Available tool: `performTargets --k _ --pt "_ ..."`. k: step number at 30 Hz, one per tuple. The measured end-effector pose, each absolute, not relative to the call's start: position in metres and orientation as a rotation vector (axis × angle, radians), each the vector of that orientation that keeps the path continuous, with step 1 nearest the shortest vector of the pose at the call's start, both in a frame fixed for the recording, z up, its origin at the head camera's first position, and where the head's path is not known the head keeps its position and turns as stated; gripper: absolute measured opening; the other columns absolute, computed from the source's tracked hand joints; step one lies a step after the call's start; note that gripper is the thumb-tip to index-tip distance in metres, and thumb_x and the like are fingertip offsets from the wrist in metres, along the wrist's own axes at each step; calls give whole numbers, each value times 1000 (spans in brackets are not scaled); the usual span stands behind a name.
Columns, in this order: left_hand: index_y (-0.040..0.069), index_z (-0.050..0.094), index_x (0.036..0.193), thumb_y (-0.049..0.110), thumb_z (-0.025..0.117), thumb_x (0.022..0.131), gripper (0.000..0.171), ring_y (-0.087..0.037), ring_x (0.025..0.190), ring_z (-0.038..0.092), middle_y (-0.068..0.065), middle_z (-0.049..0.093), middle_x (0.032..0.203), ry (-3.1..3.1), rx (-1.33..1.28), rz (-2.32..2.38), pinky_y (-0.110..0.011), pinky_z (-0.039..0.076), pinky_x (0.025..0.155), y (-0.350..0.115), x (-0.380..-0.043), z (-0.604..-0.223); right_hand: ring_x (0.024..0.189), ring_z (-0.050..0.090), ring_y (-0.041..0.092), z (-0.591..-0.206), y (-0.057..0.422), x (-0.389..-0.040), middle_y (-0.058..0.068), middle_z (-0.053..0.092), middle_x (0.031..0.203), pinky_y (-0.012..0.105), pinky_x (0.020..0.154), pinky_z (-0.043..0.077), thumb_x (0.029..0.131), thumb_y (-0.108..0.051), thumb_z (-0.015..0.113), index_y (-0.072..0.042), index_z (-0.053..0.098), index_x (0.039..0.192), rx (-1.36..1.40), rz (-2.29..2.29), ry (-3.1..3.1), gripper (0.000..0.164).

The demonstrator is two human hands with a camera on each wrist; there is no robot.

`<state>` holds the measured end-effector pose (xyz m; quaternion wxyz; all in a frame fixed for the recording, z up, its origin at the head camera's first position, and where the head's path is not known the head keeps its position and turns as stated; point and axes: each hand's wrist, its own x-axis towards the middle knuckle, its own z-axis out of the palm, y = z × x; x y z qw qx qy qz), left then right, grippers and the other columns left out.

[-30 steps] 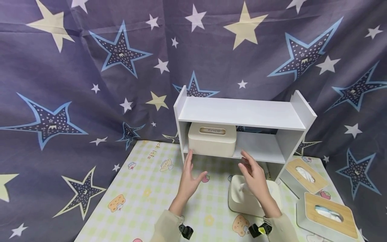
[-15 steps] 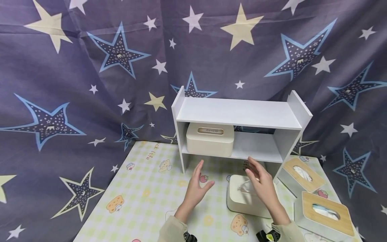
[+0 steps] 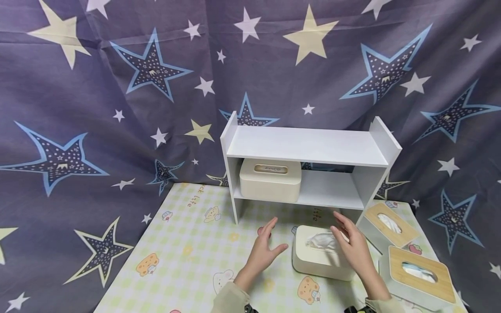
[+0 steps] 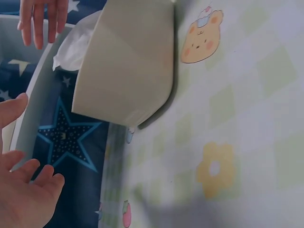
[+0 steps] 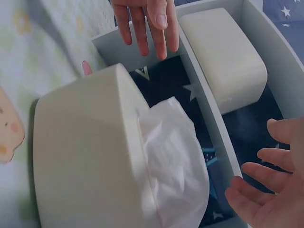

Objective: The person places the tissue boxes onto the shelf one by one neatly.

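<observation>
A cream tissue box (image 3: 322,263) stands on the table in front of the shelf, a white tissue (image 5: 173,161) poking out of its slot. To its left my left hand (image 3: 263,251) hovers with fingers spread, holding nothing. My right hand (image 3: 354,245) hangs above the box's right end, fingers loosely bent and apart from it. On the shelf's middle board, at the left, sits a second cream tissue box (image 3: 270,182) with lettering in its slot. The right wrist view shows both hands with the table's box below and between them.
The white two-tier shelf (image 3: 305,143) stands at the back of the table (image 3: 176,265), its top board bare. Two tissue boxes with wooden lids, one farther back (image 3: 377,217) and one nearer (image 3: 440,274), stand at the right. A starry curtain (image 3: 117,104) hangs behind.
Both hands have moved right and down toward me, away from the shelf, to either side of the tissue box on the table. The boxes stay where they were; the head view shifts slightly.
</observation>
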<state>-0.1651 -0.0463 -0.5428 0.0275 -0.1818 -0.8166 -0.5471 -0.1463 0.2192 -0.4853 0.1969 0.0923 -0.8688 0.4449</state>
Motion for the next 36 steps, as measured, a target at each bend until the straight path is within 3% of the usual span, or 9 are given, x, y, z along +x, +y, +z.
performTargets --k 4,8,18,22,27,29,31,34,36 --pt "5 32 154 25 73 91 78 -40 144 38 -17 34 160 -2549 -578 -1673 -52 39 117 -42 -164 -548 122 58 16 -490 228 -141 27 58 137 -4 100 34 100 -11 59 3 54 137 260 1218 -2425 41" --pt "5 34 153 25 74 90 77 -38 142 41 -16 37 159 -2565 -583 -1667 -51 42 116 -37 -164 -552 119 43 -19 -495 236 -137 27 58 136 -6 100 30 99 -11 60 2 55 137 252 1205 -2422 41" --pt "3 37 151 19 75 88 76 -37 138 46 -18 39 157 -2608 -595 -1710 -47 43 116 -25 -159 -556 118 28 -29 -510 256 -126 28 55 138 -11 97 25 97 -12 63 2 55 136 199 1192 -2436 42" --pt "5 37 152 24 76 88 77 -36 137 47 -18 40 156 -2623 -606 -1704 -45 45 115 -21 -159 -560 120 36 -20 -517 262 -121 28 54 139 -11 96 25 95 -12 67 3 55 136 164 1185 -2451 45" --pt "5 36 152 25 75 88 77 -36 136 49 -15 40 157 -2637 -627 -1698 -45 46 114 -18 -158 -565 121 54 29 -523 268 -115 30 50 141 -11 92 31 94 -13 68 5 52 138 77 1218 -2523 50" --pt "4 36 152 24 76 88 78 -37 136 49 -15 40 156 -2635 -630 -1703 -46 46 113 -16 -157 -566 119 54 44 -525 270 -113 32 49 142 2 95 48 95 -15 68 5 49 140 41 1233 -2571 53" --pt "3 36 151 22 76 87 78 -38 135 50 -16 41 156 -2633 -628 -1716 -46 46 113 -15 -156 -567 121 54 50 -527 272 -110 32 48 143 23 97 58 95 -17 68 5 47 142 11 1243 -2613 55" --pt "2 36 151 19 76 87 78 -38 135 50 -17 41 155 -2635 -614 -1749 -45 46 113 -12 -155 -568 121 54 51 -531 274 -107 33 48 143 51 98 53 95 -17 68 5 45 143 -15 1269 -2638 58" --pt "2 37 151 18 76 87 77 -38 136 49 -18 41 155 -2635 -606 -1782 -45 45 113 -10 -155 -568 122 54 50 -533 275 -105 32 49 143 43 97 58 95 -18 68 4 44 144 -39 1284 -2649 59"
